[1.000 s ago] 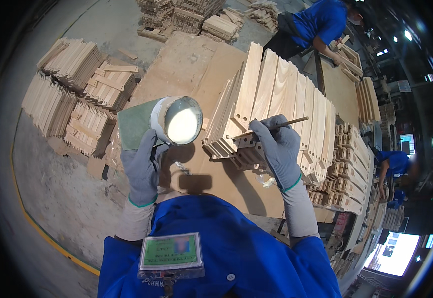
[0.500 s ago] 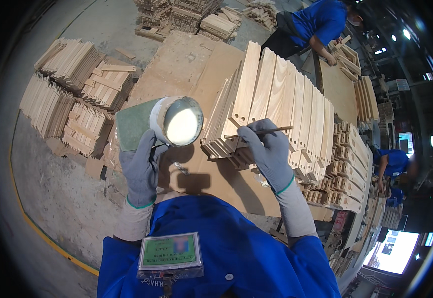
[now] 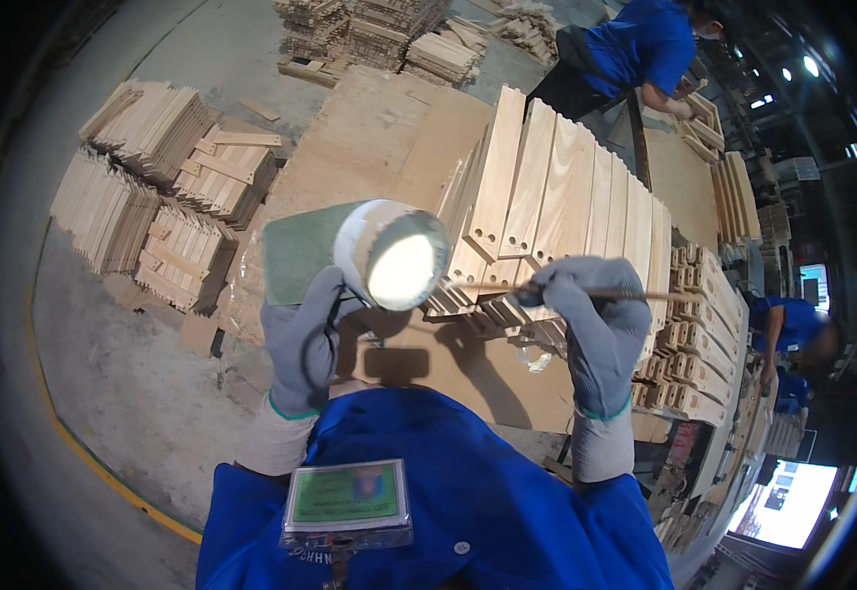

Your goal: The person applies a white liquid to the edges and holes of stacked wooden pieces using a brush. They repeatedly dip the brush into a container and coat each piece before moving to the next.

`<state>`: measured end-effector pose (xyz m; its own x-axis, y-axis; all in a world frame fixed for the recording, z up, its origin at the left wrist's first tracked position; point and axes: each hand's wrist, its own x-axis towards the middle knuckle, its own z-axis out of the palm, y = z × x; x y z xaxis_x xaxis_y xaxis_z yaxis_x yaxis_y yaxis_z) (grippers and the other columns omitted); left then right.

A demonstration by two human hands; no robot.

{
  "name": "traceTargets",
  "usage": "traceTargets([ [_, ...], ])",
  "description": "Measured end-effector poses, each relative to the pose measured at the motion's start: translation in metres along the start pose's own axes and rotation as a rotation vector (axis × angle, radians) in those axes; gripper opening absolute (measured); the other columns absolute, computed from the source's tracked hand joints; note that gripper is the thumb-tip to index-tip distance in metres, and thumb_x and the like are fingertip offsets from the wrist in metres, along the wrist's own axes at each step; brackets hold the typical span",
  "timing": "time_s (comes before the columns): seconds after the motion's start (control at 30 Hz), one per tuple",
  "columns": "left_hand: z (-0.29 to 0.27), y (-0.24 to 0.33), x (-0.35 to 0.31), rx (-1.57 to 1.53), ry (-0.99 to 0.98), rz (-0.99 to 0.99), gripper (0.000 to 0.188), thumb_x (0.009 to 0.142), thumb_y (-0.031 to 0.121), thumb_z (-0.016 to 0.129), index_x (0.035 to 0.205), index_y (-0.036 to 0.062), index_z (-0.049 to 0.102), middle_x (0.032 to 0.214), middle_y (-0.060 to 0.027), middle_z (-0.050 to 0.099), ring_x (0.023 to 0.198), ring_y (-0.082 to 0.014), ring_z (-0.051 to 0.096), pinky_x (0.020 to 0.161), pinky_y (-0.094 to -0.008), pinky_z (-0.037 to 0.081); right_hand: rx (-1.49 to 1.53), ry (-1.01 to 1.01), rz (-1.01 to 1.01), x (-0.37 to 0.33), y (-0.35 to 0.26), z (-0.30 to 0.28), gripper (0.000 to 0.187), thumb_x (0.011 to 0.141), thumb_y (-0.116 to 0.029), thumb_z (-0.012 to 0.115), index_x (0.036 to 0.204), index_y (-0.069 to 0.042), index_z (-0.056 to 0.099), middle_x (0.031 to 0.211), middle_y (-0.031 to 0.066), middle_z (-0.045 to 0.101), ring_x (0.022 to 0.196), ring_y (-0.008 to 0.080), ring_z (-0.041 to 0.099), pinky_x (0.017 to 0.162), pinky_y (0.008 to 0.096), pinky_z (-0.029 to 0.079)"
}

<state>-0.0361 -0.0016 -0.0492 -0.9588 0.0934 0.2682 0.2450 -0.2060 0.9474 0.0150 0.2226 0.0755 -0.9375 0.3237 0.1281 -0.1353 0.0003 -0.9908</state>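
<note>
While left grip (image 3: 302, 339) clasps can (image 3: 354, 241), right grip (image 3: 600, 329) pinching stick (image 3: 658, 295), crosswise, pointing leftward

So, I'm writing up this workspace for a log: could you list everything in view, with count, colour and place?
Pot: one, green and whitish, centre, with cream-white contents
Stick: one, brown, right of the pot
Wooden slats: many, pale, stacked right of centre
Slotted wooden pieces: many, pale, right of the slats
Wood stacks: four, pale, left side
Brown sheet: at least one, brown, left of the slats
Co-workers: at least two, blue tops, right side
Floor line: one, yellow, lower left
Badge: one, green, on the chest
Shirt: one, blue, bottom
Left hand: one, grey glove, holding the pot
Right hand: one, grey glove, holding the stick
</note>
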Motion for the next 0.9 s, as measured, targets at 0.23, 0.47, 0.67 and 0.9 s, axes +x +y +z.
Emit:
traceTargets([
  [0.23,0.003,0.018,-0.001,0.385,-0.077,0.305,0.020,0.087,-0.003,0.055,0.106,-0.0039,0.062,0.100,-0.0158,0.065,0.084,-0.0238,0.065,0.071,-0.0299,0.054,-0.036,-0.145,0.018,-0.019,0.002,-0.006,0.013,0.080,0.002,0.065,0.091,0.004,0.059,0.091,0.0149,0.066,0.077,0.0176,0.065,0.069,0.0273,0.053],
  [0.47,0.017,0.021,-0.006,0.111,-0.027,-0.079,0.025,0.092,0.003,0.050,0.115,-0.0055,0.055,0.102,-0.0111,0.062,0.083,-0.0146,0.064,0.065,-0.0230,0.054,0.123,-0.070,-0.273,-0.050,0.027,-0.001,0.007,0.083,0.005,0.056,0.090,0.005,0.055,0.088,0.0203,0.065,0.081,0.0245,0.067,0.073,0.0331,0.055],
  [0.67,0.032,0.006,-0.011,0.028,-0.083,-0.160,0.023,0.092,0.003,0.048,0.113,-0.0037,0.055,0.101,-0.0097,0.063,0.079,-0.0142,0.065,0.064,-0.0253,0.055,0.338,0.185,0.171,-0.030,0.033,-0.005,0.007,0.091,-0.002,0.051,0.089,0.004,0.048,0.080,0.0171,0.063,0.073,0.0230,0.066,0.070,0.0328,0.057],
  [0.9,0.005,-0.004,0.010,-0.187,0.012,-0.058,0.029,0.091,-0.005,0.046,0.118,-0.0129,0.048,0.114,-0.0184,0.056,0.098,-0.0244,0.061,0.077,-0.0299,0.058,-0.094,0.280,0.059,0.005,0.038,-0.051,0.013,0.089,-0.010,0.060,0.085,0.001,0.054,0.073,0.0077,0.062,0.065,0.0119,0.062,0.059,0.0223,0.050],
])
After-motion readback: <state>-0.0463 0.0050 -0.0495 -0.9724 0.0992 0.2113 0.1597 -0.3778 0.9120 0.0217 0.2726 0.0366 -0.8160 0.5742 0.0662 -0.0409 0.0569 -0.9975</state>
